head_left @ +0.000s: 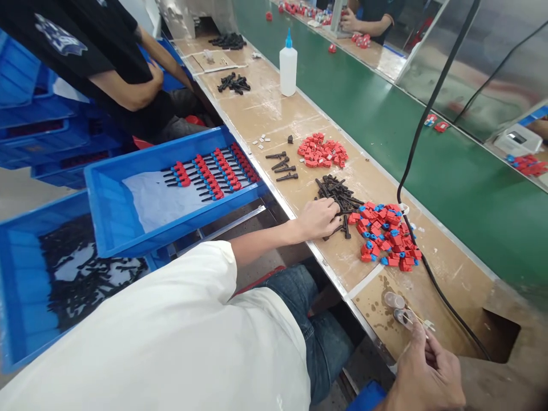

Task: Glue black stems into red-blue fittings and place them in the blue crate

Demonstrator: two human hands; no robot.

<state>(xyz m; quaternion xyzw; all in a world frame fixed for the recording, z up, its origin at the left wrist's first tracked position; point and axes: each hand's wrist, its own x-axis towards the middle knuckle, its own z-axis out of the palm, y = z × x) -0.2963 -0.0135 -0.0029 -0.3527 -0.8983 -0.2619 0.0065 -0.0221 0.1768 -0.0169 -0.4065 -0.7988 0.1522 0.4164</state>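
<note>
My left hand [319, 218] rests at the near edge of a pile of black plastic rods [340, 193], its fingers curled in against them. Whatever it pinches there is hidden. Low on the right, my right hand [430, 368] grips a thin wooden stick [416, 315] between thumb and fingers. The stick reaches over a small clear cup [402, 317] with dark contents. Touching that cup is a second clear cup [394, 300], among wet spots on the board. Between my hands lies a heap of red and blue plastic pieces [389, 234].
Red pieces [323, 151] and separate black rods [285, 166] lie farther along the bench. A blue tray [137, 237] at its edge holds rows of assembled parts. Beyond stands a white bottle [288, 65]. A black cable [413, 142] crosses the right side. A co-worker [124, 85] sits at left.
</note>
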